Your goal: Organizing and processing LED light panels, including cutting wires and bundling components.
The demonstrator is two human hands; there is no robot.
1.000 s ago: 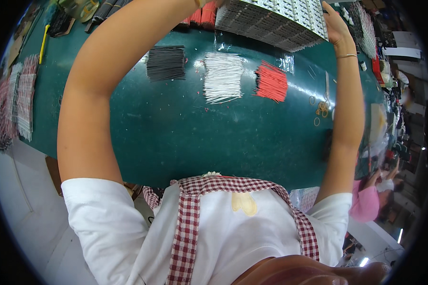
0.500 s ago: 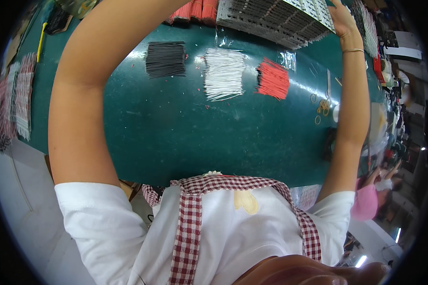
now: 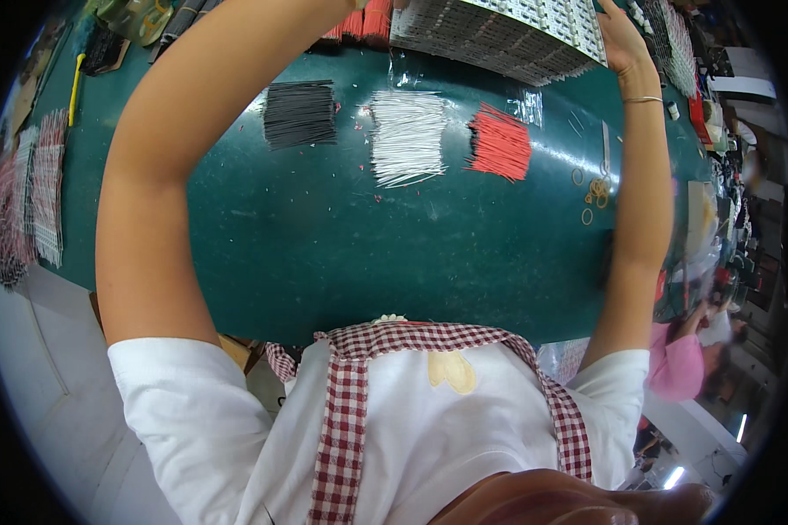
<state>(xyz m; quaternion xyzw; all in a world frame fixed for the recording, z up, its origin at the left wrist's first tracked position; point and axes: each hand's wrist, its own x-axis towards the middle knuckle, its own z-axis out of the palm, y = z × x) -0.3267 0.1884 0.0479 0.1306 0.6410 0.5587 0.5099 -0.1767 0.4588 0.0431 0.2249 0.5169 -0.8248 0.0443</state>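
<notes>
At one o'clock, the right hand [image 3: 624, 44] grips the silvery stack [image 3: 499, 37] by its edge; the left hand [image 3: 400, 3], cropped at twelve, I can't judge. Green worktop [image 3: 394, 258] spreads from white wires [image 3: 408, 137] to its six-o'clock edge.

One green table [image 3: 394, 262] bears one black wire pile [image 3: 299, 114], one white wire pile [image 3: 408, 138] and one red wire pile [image 3: 499, 143], three in all. There is one block of boards [image 3: 499, 39], one yellow stick [image 3: 76, 89] and at least one bracelet [image 3: 643, 100]. The several rubber bands [image 3: 598, 194] overlap too much to count exactly.
</notes>
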